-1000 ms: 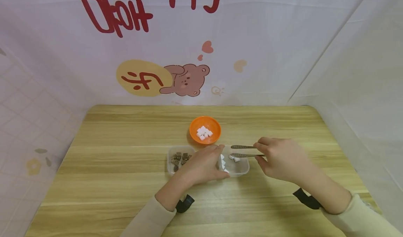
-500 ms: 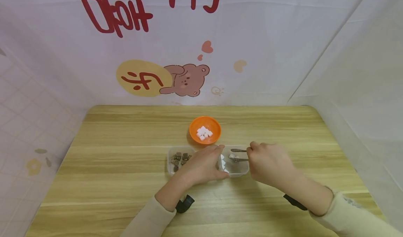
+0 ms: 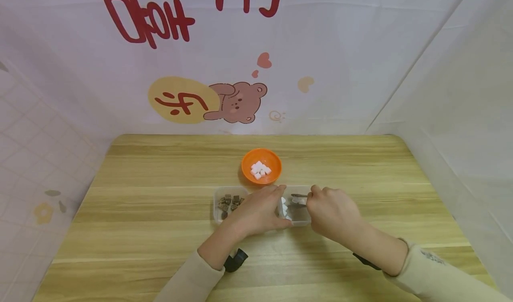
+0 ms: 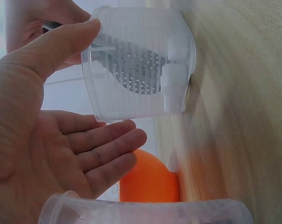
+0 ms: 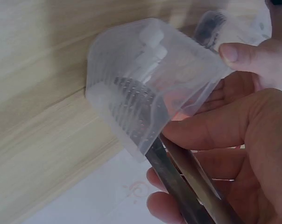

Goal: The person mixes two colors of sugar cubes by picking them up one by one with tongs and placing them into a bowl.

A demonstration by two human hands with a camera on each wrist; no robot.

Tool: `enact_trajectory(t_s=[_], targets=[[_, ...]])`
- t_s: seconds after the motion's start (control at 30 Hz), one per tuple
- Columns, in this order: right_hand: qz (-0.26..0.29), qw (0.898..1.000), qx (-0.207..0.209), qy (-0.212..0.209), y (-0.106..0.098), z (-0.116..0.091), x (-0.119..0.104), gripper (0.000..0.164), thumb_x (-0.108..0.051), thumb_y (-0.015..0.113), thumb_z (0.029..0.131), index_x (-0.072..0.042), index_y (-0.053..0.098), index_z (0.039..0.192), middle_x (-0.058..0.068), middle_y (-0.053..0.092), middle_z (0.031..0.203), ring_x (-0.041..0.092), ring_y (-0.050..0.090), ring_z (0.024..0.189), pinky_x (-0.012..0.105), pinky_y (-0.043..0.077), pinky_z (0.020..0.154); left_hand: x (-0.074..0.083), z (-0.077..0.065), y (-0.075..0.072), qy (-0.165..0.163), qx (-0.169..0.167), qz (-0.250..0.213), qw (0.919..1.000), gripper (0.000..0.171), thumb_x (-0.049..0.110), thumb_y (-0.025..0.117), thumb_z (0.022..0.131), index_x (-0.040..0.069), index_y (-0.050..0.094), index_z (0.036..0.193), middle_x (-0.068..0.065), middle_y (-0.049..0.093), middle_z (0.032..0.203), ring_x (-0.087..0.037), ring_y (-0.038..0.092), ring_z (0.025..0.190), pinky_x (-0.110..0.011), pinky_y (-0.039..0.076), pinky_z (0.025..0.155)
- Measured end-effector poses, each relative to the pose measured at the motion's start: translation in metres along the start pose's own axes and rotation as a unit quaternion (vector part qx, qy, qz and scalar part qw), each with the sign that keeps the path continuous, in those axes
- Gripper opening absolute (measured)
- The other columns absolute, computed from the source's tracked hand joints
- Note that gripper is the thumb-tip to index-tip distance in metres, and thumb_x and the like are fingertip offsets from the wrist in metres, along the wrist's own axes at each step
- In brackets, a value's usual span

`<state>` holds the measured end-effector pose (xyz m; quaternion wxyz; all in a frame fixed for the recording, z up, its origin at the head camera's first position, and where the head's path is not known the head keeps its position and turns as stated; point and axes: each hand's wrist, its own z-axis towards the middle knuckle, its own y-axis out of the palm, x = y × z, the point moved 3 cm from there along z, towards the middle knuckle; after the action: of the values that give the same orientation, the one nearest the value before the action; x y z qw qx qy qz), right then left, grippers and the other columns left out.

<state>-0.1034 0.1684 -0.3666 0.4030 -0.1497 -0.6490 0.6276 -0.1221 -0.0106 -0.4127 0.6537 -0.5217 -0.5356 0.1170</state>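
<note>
Tongs (image 3: 298, 195) of dark metal are grasped by the right hand (image 3: 334, 210), its grip closed around the handles with the thumb on one side and fingers on the other. Their perforated tips reach inside the right-hand clear box (image 3: 297, 223), visible through its ridged wall in both wrist views. Pale white cubes lie at the tips; whether the tongs squeeze one, I cannot tell.

On the opposite side, the left hand (image 3: 262, 208) holds that same box, thumb at one edge and fingertips at the other, so its grip spans the end wall. More white cubes (image 3: 284, 207) lie on the bottom of the box close to that end.

Left of it stands a second clear box (image 3: 215, 206) with brown cubes (image 3: 226, 201) in it, partly covered by the left hand and wrist. Just beyond the boxes, an orange bowl (image 3: 272, 157) sits upright on the wood-grained surface (image 3: 160, 230), holding a small heap of white pieces (image 3: 259, 170).

Light sleeves (image 3: 192, 273) cover both forearms. A white cloth (image 3: 340, 48) behind carries red lettering and a printed bear (image 3: 237, 102).
</note>
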Motion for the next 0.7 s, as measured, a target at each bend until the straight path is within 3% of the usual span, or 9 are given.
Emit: enact_trajectory(t_s=[0.23, 0.43, 0.7], targets=[[-0.001, 1.0, -0.005, -0.004, 0.001, -0.001, 0.003, 0.013, 0.001, 0.068, 0.066, -0.005, 0.057, 0.063, 0.002, 0.043, 0.062, 0.012, 0.038, 0.045, 0.024, 0.036, 0.036, -0.001, 0.001, 0.002, 0.004, 0.003, 0.008, 1.0, 0.094, 0.049, 0.083, 0.087, 0.003, 0.043, 0.158, -0.009, 0.052, 0.156, -0.024, 0.05, 0.143, -0.043, 0.045, 0.114], [0.044, 0.999, 0.015, 0.01, -0.004, -0.005, 0.015, 0.019, -0.001, 0.07, 0.068, -0.01, 0.055, 0.064, -0.003, 0.042, 0.063, 0.009, 0.034, 0.047, 0.022, 0.03, 0.037, -0.001, 0.0, 0.001, -0.003, -0.003, 0.005, 1.0, 0.095, 0.051, 0.082, 0.088, 0.004, 0.041, 0.16, -0.009, 0.049, 0.159, -0.025, 0.047, 0.145, -0.045, 0.043, 0.116], [0.144, 0.986, 0.08, 0.034, -0.015, -0.013, 0.035, 0.016, -0.005, 0.085, 0.072, -0.01, 0.078, 0.085, -0.004, 0.067, 0.079, 0.004, 0.049, 0.049, 0.021, 0.034, 0.039, -0.001, 0.0, 0.001, -0.011, 0.0, 0.002, 0.9999, 0.096, 0.052, 0.084, 0.086, 0.005, 0.042, 0.16, -0.009, 0.051, 0.156, -0.025, 0.049, 0.143, -0.045, 0.043, 0.115]])
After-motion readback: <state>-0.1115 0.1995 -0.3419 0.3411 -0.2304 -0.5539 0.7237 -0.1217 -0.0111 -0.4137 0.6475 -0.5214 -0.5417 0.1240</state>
